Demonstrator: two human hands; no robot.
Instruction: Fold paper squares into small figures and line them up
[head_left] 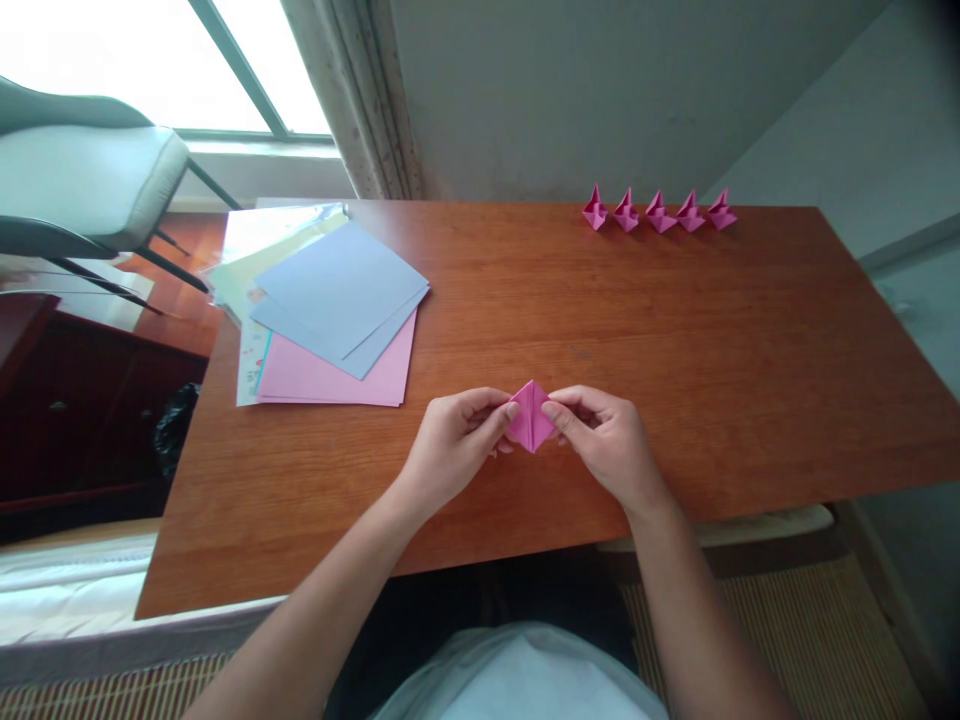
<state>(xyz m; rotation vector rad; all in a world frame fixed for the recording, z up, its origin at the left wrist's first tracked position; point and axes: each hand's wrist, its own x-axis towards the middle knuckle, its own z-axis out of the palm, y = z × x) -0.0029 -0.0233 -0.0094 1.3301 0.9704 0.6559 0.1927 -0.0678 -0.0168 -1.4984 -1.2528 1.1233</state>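
A small folded piece of pink origami paper (532, 418), diamond-shaped with a crease down its middle, is held up above the front part of the table. My left hand (461, 440) pinches its left corner between thumb and fingers. On the opposite corner, my right hand (600, 435) has the same kind of pinch. The fingertips behind the paper are partly hidden. Along the table's far edge stands a row of several finished pink origami figures (660, 213) with pointed tips.
Blue-grey paper sheets (349, 285) lie over pink sheets (337, 375) and plastic-wrapped paper (240, 270) on the table's left side. The wooden table (510, 290) reaches toward the wall. A chair (90, 180) stands by the window at left, near a curtain (360, 100).
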